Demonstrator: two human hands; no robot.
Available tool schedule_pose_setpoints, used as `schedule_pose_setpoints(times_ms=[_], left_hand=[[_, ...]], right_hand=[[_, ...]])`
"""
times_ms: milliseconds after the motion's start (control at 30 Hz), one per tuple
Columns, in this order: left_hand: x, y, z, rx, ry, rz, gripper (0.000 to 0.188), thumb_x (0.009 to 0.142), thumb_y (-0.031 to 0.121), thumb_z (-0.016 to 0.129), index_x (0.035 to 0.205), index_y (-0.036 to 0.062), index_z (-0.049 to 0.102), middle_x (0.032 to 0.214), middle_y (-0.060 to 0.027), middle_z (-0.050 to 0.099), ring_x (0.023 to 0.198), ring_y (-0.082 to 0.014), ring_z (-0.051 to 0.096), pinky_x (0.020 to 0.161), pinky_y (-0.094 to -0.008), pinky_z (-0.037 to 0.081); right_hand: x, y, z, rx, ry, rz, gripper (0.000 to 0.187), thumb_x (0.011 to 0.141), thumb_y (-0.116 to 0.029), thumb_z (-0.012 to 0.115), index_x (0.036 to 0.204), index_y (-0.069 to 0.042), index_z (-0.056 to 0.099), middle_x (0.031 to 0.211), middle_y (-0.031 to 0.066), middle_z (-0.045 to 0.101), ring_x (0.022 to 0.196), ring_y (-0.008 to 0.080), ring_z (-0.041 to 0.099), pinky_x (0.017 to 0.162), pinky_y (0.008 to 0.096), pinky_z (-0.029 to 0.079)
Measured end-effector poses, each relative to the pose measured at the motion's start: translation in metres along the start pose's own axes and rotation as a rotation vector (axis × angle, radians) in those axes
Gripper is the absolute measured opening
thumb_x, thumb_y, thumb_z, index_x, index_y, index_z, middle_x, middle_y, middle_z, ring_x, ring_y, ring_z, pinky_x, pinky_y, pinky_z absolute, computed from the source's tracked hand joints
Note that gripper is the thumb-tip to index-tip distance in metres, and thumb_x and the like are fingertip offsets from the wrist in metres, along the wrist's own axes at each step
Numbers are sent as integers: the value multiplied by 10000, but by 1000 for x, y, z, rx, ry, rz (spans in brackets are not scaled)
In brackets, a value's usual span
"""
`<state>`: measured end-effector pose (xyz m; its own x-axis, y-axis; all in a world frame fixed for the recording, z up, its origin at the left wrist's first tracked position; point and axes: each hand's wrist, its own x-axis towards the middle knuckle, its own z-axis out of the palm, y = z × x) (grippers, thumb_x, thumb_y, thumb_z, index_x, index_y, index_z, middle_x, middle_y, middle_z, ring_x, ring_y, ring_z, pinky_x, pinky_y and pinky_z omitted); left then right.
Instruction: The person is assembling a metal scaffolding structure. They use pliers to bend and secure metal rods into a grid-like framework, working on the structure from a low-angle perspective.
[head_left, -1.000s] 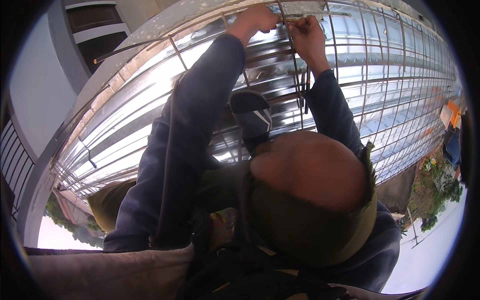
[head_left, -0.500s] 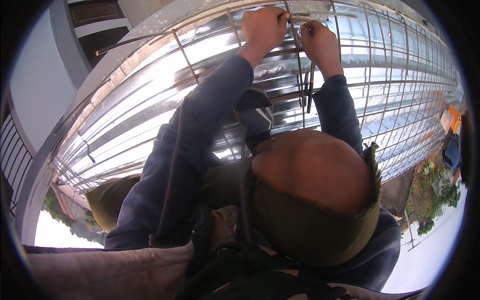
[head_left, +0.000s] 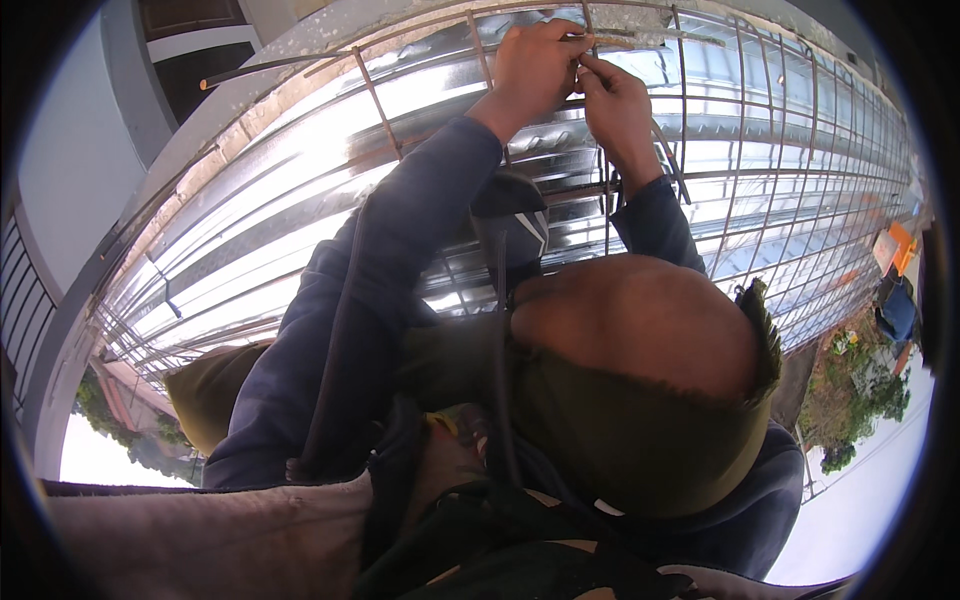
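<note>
My left hand (head_left: 540, 68) is closed in a pinch at a crossing of the rebar mesh (head_left: 683, 90), near its far edge. What its fingers pinch is too small or hidden to make out. Right beside it, my right hand (head_left: 615, 108) has its thumb and finger pressed together, the fingertips almost meeting those of the left. A tool with slim dark handles (head_left: 672, 165) sticks out past the right palm toward my wrist; its head is hidden. Both hands are above the shiny corrugated metal sheets (head_left: 300, 165) under the mesh.
A loose rebar end (head_left: 225, 80) juts out at the upper left, by a concrete edge (head_left: 200, 130). My bent knee in torn green trousers (head_left: 640, 420) and a dark shoe (head_left: 510, 220) rest on the mesh. Orange and blue items (head_left: 897, 250) lie far right.
My right hand has moved left and in against the left hand. The dark handles have swung from hanging below it to slanting out on its right. The view has shifted slightly.
</note>
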<state>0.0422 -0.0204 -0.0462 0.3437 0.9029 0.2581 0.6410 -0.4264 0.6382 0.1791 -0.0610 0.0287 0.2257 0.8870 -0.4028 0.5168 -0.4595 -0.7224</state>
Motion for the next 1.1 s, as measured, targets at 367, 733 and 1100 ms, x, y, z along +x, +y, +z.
schedule_pose_setpoints(times_ms=[367,733,1100], left_hand=[[15,16,11,-79,66,-318,195,908,337,768,1047,235,859,1081,3,816,986,-239,758,953,-468,452],[21,10,-2,-104,-133,-410,307,1006,447,683,1146,232,853,1131,-57,818,1074,-300,765,1036,-522,478],[41,19,-8,-76,-308,-554,313,1028,454,658,1178,250,842,1066,-70,834,1080,-315,777,1066,-527,510]], right_hand=[[36,18,-3,235,83,2,272,979,-231,819,1142,-12,818,916,63,793,815,131,698,762,291,548],[46,18,-7,22,140,-2,268,997,-271,776,989,-3,778,848,97,804,788,162,748,747,322,567],[54,18,-23,-403,114,-44,339,995,-368,715,1019,-36,773,934,188,800,914,393,766,845,467,590]])
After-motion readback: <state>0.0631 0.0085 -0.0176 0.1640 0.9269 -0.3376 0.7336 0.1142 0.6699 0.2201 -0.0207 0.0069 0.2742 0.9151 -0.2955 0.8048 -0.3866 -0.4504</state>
